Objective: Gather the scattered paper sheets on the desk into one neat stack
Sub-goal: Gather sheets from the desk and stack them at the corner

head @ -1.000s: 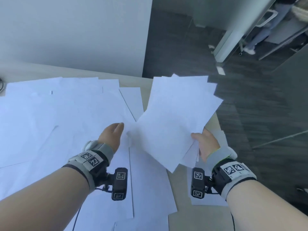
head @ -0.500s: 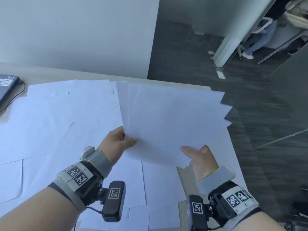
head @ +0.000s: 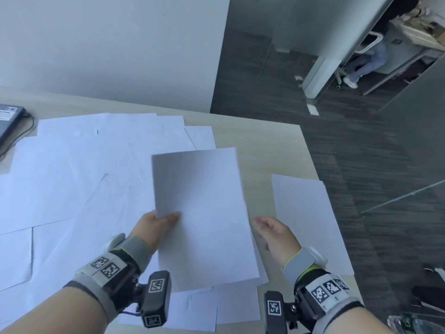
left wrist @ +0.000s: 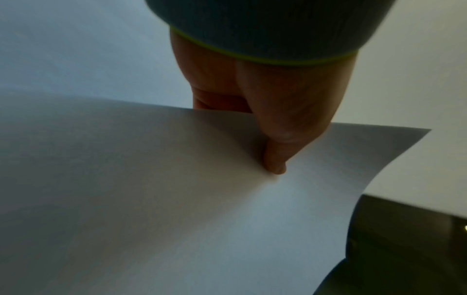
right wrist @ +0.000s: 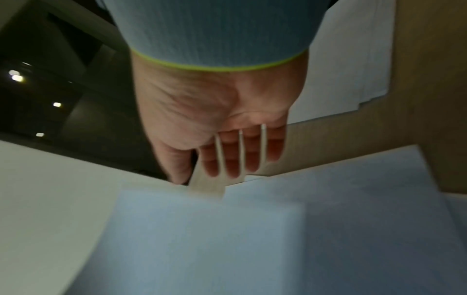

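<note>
My left hand [head: 159,222] pinches the left edge of a gathered bundle of white sheets [head: 204,213], held above the desk, thumb on top. The left wrist view shows the thumb [left wrist: 275,159] pressed on the bundle [left wrist: 177,199]. My right hand [head: 272,231] hovers just right of the bundle with straight fingers and holds nothing; the right wrist view shows its fingers [right wrist: 232,155] spread over a sheet [right wrist: 227,239]. Several loose white sheets [head: 72,177] lie overlapping across the desk's left and middle. One sheet [head: 305,220] lies at the desk's right edge.
The light wooden desk [head: 265,145] ends at right, with dark floor [head: 361,153] beyond. A dark device with a cable [head: 8,116] sits at the far left. A white partition [head: 108,44] stands behind the desk. A seated person's legs [head: 361,66] show far right.
The fanned sheets have been squared into one bundle. My right hand let go of it and moved aside; my left hand now holds it alone. The view tilted down toward the desk.
</note>
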Tool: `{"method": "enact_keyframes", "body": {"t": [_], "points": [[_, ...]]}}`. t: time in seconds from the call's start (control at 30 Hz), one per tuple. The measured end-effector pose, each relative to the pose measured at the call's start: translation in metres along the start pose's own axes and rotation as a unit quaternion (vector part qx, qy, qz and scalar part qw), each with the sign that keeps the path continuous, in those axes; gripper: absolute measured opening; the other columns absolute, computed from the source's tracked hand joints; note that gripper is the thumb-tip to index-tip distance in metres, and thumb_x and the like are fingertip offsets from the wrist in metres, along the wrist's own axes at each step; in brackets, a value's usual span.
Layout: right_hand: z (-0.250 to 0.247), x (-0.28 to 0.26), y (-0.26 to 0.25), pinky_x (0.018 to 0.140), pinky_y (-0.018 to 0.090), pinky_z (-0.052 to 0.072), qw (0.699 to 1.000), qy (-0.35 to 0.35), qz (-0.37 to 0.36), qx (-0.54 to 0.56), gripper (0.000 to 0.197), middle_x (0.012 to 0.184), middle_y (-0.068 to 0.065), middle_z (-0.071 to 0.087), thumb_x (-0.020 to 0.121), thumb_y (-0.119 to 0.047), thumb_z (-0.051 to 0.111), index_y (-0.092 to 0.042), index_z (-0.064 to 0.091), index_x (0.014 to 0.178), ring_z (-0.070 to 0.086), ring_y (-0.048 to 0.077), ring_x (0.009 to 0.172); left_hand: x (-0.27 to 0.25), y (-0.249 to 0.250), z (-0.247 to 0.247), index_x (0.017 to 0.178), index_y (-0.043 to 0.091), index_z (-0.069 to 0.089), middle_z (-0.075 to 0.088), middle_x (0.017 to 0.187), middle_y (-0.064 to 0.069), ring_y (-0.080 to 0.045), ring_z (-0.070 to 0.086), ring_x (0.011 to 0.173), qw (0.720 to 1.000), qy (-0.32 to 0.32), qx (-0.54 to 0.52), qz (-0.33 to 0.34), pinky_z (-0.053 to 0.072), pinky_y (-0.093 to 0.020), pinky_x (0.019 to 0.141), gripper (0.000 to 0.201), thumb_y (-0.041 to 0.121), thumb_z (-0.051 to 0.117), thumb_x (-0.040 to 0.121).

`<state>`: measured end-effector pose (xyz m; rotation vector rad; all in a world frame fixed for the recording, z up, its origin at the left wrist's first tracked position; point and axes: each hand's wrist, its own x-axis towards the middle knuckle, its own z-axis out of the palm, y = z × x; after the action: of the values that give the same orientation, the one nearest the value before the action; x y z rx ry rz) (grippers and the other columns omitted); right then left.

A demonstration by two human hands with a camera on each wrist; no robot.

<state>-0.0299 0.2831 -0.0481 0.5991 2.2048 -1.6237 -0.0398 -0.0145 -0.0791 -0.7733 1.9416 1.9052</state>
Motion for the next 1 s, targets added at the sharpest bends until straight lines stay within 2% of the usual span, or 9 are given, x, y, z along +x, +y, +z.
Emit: {"method": "enact_keyframes", "body": {"t": [0.2, 0.33, 0.4, 0.5, 0.57, 0.63, 0.7, 0.87, 1.0], "points": [[-0.004, 0.016, 0.054, 0.084, 0.034, 0.049, 0.979, 0.041, 0.136, -0.145, 0.026, 0.106, -0.002, 0.066, 0.087, -0.036, 0.060, -0.028, 0.059, 0.112, 0.061, 0.022, 0.095, 0.013, -0.050, -0.033, 0.095, 0.000, 0.070, 0.076, 0.070, -0.015, -0.036, 0.072, 0.070, 0.991, 0.034, 0.030, -0.129, 0.060, -0.043, 0.074, 0.012, 0.011, 0.072, 0.092], [0.012, 0.013, 0.060, 0.071, 0.030, 0.049, 0.974, 0.031, 0.168, -0.152, 0.025, 0.098, 0.000, 0.071, 0.084, -0.033, 0.061, -0.026, 0.059, 0.107, 0.068, 0.022, 0.091, 0.021, -0.066, -0.033, 0.103, 0.002, 0.071, 0.078, 0.084, -0.018, -0.037, 0.074, 0.082, 0.988, 0.032, 0.061, -0.138, 0.058, -0.049, 0.091, 0.018, 0.016, 0.072, 0.093], [0.021, 0.014, 0.058, 0.059, 0.026, 0.046, 0.977, 0.017, 0.185, -0.109, 0.030, 0.087, 0.003, 0.074, 0.075, -0.032, 0.062, -0.016, 0.066, 0.099, 0.071, 0.023, 0.078, 0.023, -0.069, -0.033, 0.101, 0.003, 0.072, 0.077, 0.085, -0.017, -0.035, 0.074, 0.079, 0.988, 0.033, 0.071, -0.133, 0.059, -0.041, 0.078, 0.016, 0.017, 0.072, 0.093], [0.030, 0.015, 0.053, 0.041, 0.019, 0.035, 0.974, 0.005, 0.216, -0.074, 0.011, 0.075, 0.006, 0.064, 0.088, -0.016, 0.059, -0.008, 0.064, 0.082, 0.058, 0.018, 0.057, 0.021, -0.069, -0.033, 0.095, 0.006, 0.072, 0.077, 0.080, -0.013, -0.031, 0.073, 0.071, 0.989, 0.034, 0.073, -0.127, 0.054, -0.032, 0.065, 0.010, 0.016, 0.071, 0.094], [0.037, 0.016, 0.054, 0.052, 0.023, 0.041, 0.970, -0.004, 0.237, -0.054, 0.009, 0.084, 0.004, 0.062, 0.091, -0.022, 0.064, -0.013, 0.062, 0.089, 0.058, 0.020, 0.072, 0.022, -0.071, -0.034, 0.094, 0.007, 0.073, 0.078, 0.076, -0.011, -0.031, 0.074, 0.071, 0.989, 0.033, 0.071, -0.123, 0.056, -0.033, 0.069, 0.008, 0.016, 0.072, 0.093], [0.046, 0.016, 0.058, 0.081, 0.031, 0.049, 0.968, -0.027, 0.245, -0.042, 0.041, 0.108, 0.003, 0.066, 0.079, -0.039, 0.075, -0.017, 0.063, 0.112, 0.062, 0.026, 0.103, 0.022, -0.074, -0.035, 0.093, 0.008, 0.074, 0.079, 0.075, -0.009, -0.031, 0.075, 0.072, 0.989, 0.032, 0.070, -0.125, 0.059, -0.035, 0.072, 0.008, 0.016, 0.072, 0.093], [0.050, 0.017, 0.063, 0.102, 0.043, 0.049, 0.973, -0.043, 0.221, -0.047, 0.071, 0.120, 0.006, 0.069, 0.061, -0.046, 0.080, -0.012, 0.064, 0.121, 0.063, 0.028, 0.113, 0.022, -0.076, -0.036, 0.093, 0.009, 0.075, 0.079, 0.078, -0.011, -0.033, 0.076, 0.075, 0.989, 0.031, 0.068, -0.126, 0.061, -0.039, 0.077, 0.008, 0.017, 0.072, 0.093], [0.042, 0.018, 0.062, 0.084, 0.032, 0.053, 0.977, -0.001, 0.145, -0.155, 0.021, 0.096, 0.005, 0.071, 0.093, -0.023, 0.064, -0.008, 0.067, 0.108, 0.065, 0.027, 0.089, 0.023, -0.077, -0.037, 0.094, 0.008, 0.075, 0.080, 0.081, -0.013, -0.036, 0.076, 0.079, 0.989, 0.033, 0.051, -0.132, 0.061, -0.046, 0.084, 0.008, 0.016, 0.073, 0.092], [0.003, 0.026, 0.057, 0.079, 0.032, 0.049, 0.969, 0.123, 0.133, -0.169, 0.019, 0.082, 0.004, 0.064, 0.095, -0.021, 0.055, -0.008, 0.066, 0.104, 0.061, 0.028, 0.080, 0.022, -0.077, -0.034, 0.094, 0.011, 0.074, 0.079, 0.084, -0.013, -0.034, 0.076, 0.079, 0.989, 0.042, 0.066, -0.128, 0.061, -0.043, 0.083, 0.008, 0.018, 0.073, 0.092]]}}
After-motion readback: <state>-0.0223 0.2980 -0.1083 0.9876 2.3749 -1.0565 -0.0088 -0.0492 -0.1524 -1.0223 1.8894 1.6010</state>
